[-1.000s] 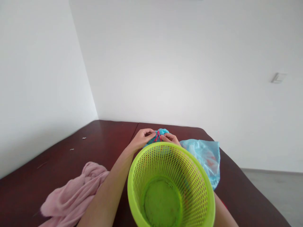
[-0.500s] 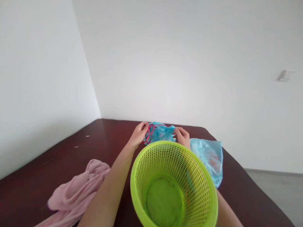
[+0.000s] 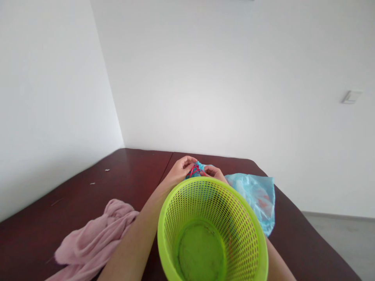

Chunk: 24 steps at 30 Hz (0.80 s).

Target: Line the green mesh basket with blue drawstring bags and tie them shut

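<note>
My left hand (image 3: 181, 170) and my right hand (image 3: 213, 173) meet at the far side of a lime-green plastic mesh basket (image 3: 178, 218). Between them is a bunched blue plastic bag (image 3: 199, 165), with a thin red cord (image 3: 195, 170) wound across it. Both hands pinch the cord and the gathered plastic with their fingertips. The basket's rim hides the lower part of the bunch and my right wrist. Neither hand touches the basket.
A crumpled pink cloth (image 3: 93, 230) lies to the left on the dark red table (image 3: 140, 175). A pale blue plastic bag (image 3: 254, 199) lies to the right, partly behind the basket. White walls rise behind the table, with grey floor beyond its right edge.
My hands have moved closer together. The blue plastic is bunched tighter, and the red cord, earlier an open loop, now lies in a small tangle between my fingers.
</note>
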Motion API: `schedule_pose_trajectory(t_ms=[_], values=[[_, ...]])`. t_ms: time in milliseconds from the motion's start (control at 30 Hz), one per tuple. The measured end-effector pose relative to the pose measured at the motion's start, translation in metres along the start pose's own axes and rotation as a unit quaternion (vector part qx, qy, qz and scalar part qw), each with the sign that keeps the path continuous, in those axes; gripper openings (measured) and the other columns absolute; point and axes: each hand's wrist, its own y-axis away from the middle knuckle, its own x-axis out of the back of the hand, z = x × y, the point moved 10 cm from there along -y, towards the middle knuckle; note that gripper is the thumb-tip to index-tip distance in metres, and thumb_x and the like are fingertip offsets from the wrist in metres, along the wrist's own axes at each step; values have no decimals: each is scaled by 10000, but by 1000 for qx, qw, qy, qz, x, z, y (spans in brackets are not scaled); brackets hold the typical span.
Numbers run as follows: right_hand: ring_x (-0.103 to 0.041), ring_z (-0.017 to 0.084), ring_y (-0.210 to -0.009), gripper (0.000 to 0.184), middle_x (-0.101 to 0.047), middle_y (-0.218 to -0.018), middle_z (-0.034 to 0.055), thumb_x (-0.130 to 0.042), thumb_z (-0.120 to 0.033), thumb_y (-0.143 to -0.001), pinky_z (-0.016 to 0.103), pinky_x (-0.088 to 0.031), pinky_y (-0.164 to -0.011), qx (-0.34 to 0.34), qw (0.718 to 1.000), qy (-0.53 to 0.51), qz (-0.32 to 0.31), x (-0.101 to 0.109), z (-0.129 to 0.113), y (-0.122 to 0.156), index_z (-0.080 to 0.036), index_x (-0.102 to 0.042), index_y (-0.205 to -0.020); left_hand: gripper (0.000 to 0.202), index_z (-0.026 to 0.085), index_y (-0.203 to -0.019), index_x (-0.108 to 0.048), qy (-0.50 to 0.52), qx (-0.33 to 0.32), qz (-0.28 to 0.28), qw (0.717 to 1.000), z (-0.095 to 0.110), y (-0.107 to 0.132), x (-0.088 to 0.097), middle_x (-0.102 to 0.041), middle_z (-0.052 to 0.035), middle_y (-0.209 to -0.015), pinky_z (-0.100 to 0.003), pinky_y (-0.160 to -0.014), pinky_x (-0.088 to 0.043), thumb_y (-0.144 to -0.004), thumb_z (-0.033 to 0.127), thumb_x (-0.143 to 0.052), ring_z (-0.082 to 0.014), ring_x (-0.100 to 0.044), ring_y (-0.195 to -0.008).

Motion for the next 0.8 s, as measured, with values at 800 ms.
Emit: schedule_pose_trajectory(t_ms=[800], values=[[-680, 198, -640, 585, -766, -767, -19, -1091, -670, -694, 343, -587, -605, -10, 954, -168, 250, 81, 9, -2, -260, -742, -923, 323, 244, -994, -851, -162, -68, 140, 974, 35, 10, 67, -835, -97, -1115, -382, -955, -581, -995, 554, -760, -300, -746, -1117]])
